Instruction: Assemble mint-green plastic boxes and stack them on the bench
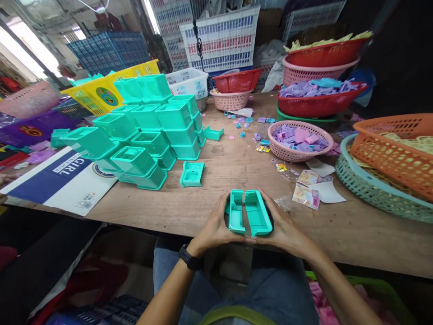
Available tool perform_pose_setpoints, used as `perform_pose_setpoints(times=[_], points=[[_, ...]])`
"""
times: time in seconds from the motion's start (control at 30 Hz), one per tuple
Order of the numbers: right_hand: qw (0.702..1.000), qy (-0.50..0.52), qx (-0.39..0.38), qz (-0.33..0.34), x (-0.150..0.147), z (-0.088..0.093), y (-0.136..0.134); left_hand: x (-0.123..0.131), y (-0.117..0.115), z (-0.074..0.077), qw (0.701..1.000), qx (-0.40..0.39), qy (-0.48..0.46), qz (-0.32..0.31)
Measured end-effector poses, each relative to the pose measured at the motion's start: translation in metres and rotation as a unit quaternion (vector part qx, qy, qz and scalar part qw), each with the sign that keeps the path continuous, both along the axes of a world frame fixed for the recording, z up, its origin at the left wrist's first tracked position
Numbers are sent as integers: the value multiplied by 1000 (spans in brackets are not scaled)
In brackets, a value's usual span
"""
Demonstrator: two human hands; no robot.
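My left hand (216,222) is closed around a teal plastic half-shell (236,211) at the table's front edge. A second, deeper teal half-shell (259,212) sits in my right hand (282,228), its fingers wrapped round the outer side. The two shells face upward with their open sides, a narrow gap between them. Ahead and to the left, a loose teal part (192,174) rests on the table. Beyond it rises a stack of teal boxes (152,135), with another teal piece (214,133) lying just to the right.
A pink basket (300,153) of purple and pink pieces stands at the right, near printed cards (306,196). Orange (399,153) and light-blue baskets (372,189) hold yellowish strands. White cardboard (64,180) lies at the left. Small coloured bits lie across the wooden table (230,162).
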State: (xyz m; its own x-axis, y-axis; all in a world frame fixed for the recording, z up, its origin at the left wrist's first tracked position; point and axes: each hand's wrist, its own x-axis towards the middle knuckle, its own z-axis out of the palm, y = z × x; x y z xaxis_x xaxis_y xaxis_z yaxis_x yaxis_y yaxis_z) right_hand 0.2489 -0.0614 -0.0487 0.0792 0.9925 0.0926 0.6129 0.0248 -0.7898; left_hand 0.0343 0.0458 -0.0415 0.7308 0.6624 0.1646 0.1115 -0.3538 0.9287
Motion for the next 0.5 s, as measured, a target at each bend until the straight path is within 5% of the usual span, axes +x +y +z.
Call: perform_pose_setpoints(times=[0.3,0.5], points=[[995,-12,-36,96,15,6,-6,-2,1,-1,1000,-5,16,-5],[997,-23,-8,76,12,6,-5,-3,-2,2,1000,-17,14,-7]])
